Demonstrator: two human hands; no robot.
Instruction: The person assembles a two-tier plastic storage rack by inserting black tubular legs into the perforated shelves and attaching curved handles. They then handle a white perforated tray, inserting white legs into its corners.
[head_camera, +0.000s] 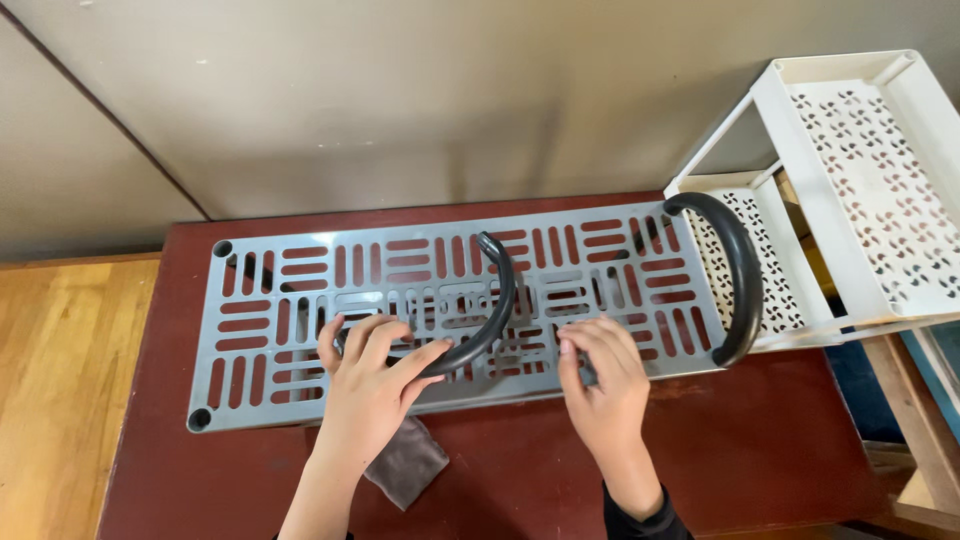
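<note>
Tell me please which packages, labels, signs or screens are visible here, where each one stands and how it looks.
None of these is in view.
The things here carry no visible label: a grey slotted shelf panel on the dark red table, two black curved handles, a white perforated rack at the right, and a grey cloth near the left hand.
</note>
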